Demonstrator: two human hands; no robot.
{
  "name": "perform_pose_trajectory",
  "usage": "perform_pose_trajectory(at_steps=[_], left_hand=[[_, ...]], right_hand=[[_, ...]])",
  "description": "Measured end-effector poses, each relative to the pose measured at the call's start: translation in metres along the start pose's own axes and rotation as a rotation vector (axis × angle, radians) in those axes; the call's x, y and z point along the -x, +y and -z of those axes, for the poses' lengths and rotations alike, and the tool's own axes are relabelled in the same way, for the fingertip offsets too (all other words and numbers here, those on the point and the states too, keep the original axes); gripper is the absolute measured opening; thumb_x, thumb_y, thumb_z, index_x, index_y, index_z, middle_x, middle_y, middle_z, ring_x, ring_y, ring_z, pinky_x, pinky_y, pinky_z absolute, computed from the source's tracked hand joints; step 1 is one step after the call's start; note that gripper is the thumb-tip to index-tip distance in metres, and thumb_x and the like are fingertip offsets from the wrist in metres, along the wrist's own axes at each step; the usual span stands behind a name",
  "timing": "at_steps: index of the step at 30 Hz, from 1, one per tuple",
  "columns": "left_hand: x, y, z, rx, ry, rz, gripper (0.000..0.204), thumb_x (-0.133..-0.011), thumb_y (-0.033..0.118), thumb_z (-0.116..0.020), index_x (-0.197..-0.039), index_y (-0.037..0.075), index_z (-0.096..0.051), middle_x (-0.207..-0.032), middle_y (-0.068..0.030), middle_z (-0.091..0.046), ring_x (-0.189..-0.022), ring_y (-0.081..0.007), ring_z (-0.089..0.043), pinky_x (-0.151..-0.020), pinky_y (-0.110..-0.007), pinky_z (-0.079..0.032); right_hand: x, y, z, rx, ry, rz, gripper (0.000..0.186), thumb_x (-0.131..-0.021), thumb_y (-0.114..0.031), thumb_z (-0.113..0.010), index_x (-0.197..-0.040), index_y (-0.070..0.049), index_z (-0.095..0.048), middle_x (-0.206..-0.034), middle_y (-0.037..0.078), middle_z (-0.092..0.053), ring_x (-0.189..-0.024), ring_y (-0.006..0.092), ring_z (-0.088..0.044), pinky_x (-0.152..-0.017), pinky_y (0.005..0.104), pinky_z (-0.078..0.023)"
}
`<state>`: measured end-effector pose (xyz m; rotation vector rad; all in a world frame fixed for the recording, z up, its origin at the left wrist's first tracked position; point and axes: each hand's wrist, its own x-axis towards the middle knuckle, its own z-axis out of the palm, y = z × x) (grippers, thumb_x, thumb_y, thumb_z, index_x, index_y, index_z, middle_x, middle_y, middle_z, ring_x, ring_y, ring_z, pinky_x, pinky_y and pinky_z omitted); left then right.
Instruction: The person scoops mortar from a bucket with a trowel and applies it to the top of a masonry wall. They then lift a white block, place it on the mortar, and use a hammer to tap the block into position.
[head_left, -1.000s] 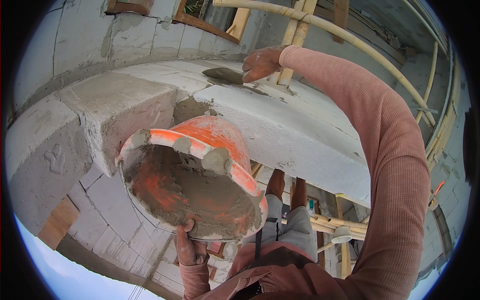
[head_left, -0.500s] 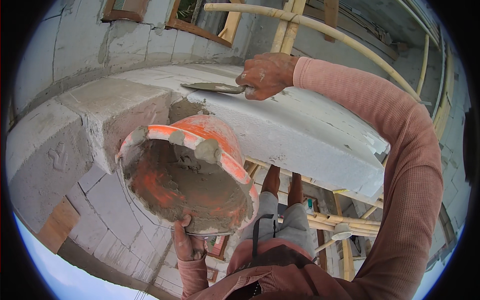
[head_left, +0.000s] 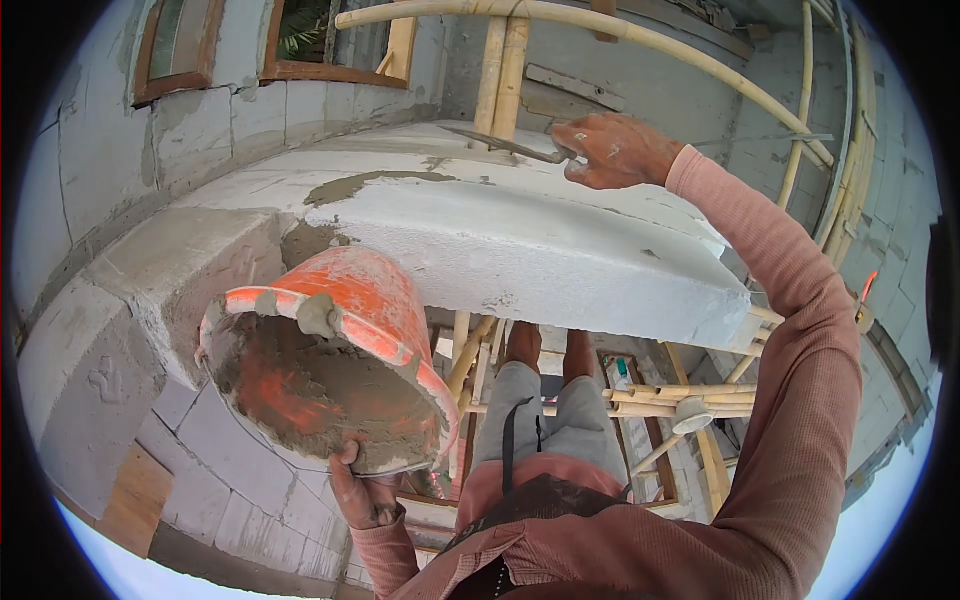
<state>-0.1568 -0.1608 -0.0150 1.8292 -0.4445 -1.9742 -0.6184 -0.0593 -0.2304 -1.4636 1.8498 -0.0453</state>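
Observation:
My left hand [head_left: 368, 490] grips the lower rim of an orange bucket [head_left: 375, 290], thumb over the edge. The bucket is tilted with its mouth toward me, and wet grey mortar [head_left: 350, 400] coats its inside and rim. Out over the far side of a long white block [head_left: 570, 260], my right hand [head_left: 620, 150] is closed round the handle of a trowel [head_left: 505, 145]. The trowel's thin blade points left, seen nearly edge-on. A patch of mortar [head_left: 370, 186] lies on the block's top near its left end, and more mortar [head_left: 305, 243] fills the corner behind the bucket.
At left stands a grey block ledge [head_left: 180, 255]. Bamboo poles [head_left: 600, 35] cross at the back, with more poles [head_left: 690, 400] below at right. Wood-framed windows [head_left: 340, 45] sit in the block wall. My legs [head_left: 545, 400] show beneath the white block.
My right hand has moved right and away with the trowel. A mortar patch now shows on the block's top where the trowel was. The whole view has shifted; my left hand still holds the bucket.

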Motion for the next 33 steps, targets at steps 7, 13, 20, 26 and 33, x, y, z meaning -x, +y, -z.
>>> perform_pose_trajectory(at_steps=[7,13,20,26,33], left_hand=[[0.005,-0.001,-0.023,-0.065,0.02,-0.115,0.042,-0.089,0.01,-0.057,-0.129,-0.001,-0.05,-0.127,-0.0167,-0.058,-0.115,-0.0319,-0.06,-0.096,-0.052,-0.054],[0.002,-0.001,-0.018,-0.048,0.022,-0.117,0.059,-0.089,0.007,-0.057,-0.143,-0.001,-0.036,-0.135,-0.0189,-0.053,-0.12,-0.0335,-0.057,-0.095,-0.053,-0.056],[0.003,-0.001,-0.017,-0.079,0.008,-0.144,0.058,-0.089,0.006,-0.058,-0.142,-0.001,-0.037,-0.134,-0.0201,-0.054,-0.118,-0.0346,-0.06,-0.09,-0.053,-0.06],[0.004,-0.003,-0.014,0.025,-0.037,-0.112,0.053,-0.091,0.007,-0.053,-0.141,-0.001,-0.039,-0.136,-0.0191,-0.052,-0.122,-0.0346,-0.056,-0.1,-0.058,-0.052],[0.009,-0.005,-0.002,0.049,-0.128,-0.156,0.052,-0.092,0.01,-0.054,-0.141,0.0,-0.039,-0.138,-0.0196,-0.052,-0.123,-0.0357,-0.055,-0.1,-0.058,-0.052]], right_hand=[[0.064,0.044,-0.003,-0.1,-0.312,-0.219,0.052,-0.092,-0.039,-0.06,-0.131,-0.005,-0.056,-0.114,0.02,-0.066,-0.107,0.0348,-0.064,-0.097,0.0469,-0.051],[0.135,0.085,-0.035,-0.045,-0.147,-0.5,0.065,-0.095,-0.06,-0.05,-0.134,-0.009,-0.057,-0.106,0.018,-0.07,-0.107,0.0326,-0.064,-0.095,0.0478,-0.051],[0.122,0.057,-0.025,-0.078,-0.476,-0.491,0.058,-0.1,-0.055,-0.041,-0.121,-0.007,-0.066,-0.118,0.018,-0.067,-0.114,0.036,-0.062,-0.102,0.0479,-0.047],[0.004,-0.009,-0.018,-0.084,-0.357,-0.209,0.056,-0.104,-0.047,-0.037,-0.099,-0.001,-0.069,-0.099,0.017,-0.07,-0.091,0.0317,-0.067,-0.086,0.0485,-0.054],[-0.066,-0.074,0.046,-0.344,-0.315,-0.039,0.079,-0.094,-0.063,-0.048,-0.143,-0.002,-0.046,-0.076,0.011,-0.067,-0.056,0.0241,-0.062,-0.051,0.0392,-0.052]])
